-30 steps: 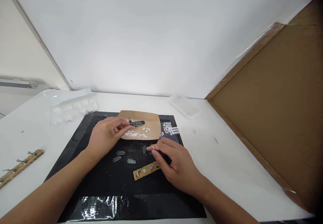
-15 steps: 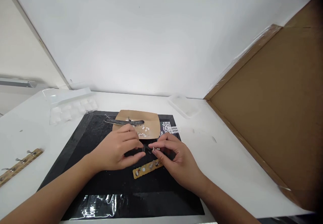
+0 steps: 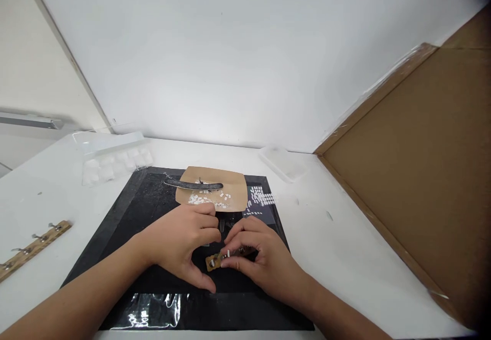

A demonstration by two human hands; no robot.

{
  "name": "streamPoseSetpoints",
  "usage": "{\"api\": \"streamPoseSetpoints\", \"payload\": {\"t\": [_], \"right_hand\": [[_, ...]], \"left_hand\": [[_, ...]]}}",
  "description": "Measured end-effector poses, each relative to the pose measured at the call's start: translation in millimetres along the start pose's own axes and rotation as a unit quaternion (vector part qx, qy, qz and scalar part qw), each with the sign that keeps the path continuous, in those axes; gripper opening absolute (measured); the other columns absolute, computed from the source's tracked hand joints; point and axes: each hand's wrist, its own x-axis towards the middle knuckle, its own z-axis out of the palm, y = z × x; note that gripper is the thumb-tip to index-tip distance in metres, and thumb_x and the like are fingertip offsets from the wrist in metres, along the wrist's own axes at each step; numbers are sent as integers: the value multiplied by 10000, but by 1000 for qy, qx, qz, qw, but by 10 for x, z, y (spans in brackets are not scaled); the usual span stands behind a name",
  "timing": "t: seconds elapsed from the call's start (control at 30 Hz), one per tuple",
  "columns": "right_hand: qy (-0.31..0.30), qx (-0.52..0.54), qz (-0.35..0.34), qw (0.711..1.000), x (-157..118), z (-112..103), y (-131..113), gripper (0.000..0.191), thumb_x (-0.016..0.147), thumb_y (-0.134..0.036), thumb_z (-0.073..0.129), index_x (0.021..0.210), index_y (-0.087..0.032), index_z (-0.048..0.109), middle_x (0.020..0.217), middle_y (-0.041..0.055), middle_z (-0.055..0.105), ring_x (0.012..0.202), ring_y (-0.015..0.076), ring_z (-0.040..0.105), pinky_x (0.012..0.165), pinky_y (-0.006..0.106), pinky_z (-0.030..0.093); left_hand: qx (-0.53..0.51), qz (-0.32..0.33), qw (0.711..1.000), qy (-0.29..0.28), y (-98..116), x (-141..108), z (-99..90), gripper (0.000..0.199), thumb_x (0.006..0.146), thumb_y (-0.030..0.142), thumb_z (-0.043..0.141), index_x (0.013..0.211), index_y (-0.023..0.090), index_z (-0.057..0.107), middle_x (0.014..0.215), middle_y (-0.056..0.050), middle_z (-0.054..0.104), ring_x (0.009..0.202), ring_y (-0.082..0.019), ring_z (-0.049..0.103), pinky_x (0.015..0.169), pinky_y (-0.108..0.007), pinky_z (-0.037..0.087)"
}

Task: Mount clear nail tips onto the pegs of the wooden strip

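A short yellowish wooden strip [image 3: 210,264] with small metal and pale pieces on it lies on the black mat [image 3: 172,281], its right part behind my right hand. My right hand [image 3: 256,250] is closed at that strip, thumb and index finger pinching a small white-tipped piece [image 3: 228,253] just above it; its exact kind is too small to make out. My left hand [image 3: 187,243] is open beside the strip's left end, thumb stretched away from the curled fingers, with nothing seen between them. A clear pointed sliver [image 3: 222,225] lies beyond the hands.
A brown paper sheet [image 3: 238,191] carries a dark nail file [image 3: 194,184] and white bits. Rows of white tabs [image 3: 263,195] lie on its right. A clear lidded box [image 3: 111,163], a translucent tray [image 3: 284,163] and another wooden strip [image 3: 34,250] surround the mat. Cardboard [image 3: 406,176] walls the right.
My right hand has lowered the small piece toward the wooden strip. My left thumb has moved down, widening its gap from the fingers. The whole view has shifted slightly.
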Motion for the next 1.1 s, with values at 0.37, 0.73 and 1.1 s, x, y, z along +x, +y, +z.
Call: {"api": "streamPoseSetpoints", "payload": {"t": [0.37,0.73,1.1], "right_hand": [[-35,-86,-6,996,-7,99,116,162,789,-278,947,908,-300,838,994,23,655,951,216,615,856,395,519],[-58,-84,27,994,-4,19,53,186,800,-226,930,942,-290,828,1047,35,678,1021,246,603,921,450,521],[-66,-97,33,993,0,19,13,167,836,-103,838,887,-252,782,996,21,684,988,226,609,949,450,500]], "left_hand": [[19,-2,1000,-14,-4,-6,56,530,728,684,856,895,208,691,761,-36,668,751,-230,573,661,-390,452],[30,15,999,-24,13,9,66,433,782,599,857,804,205,681,716,-33,659,722,-221,565,624,-378,419],[14,1,998,-62,-2,-16,119,331,836,488,847,760,207,688,702,-28,660,756,-227,564,673,-388,441]]}}
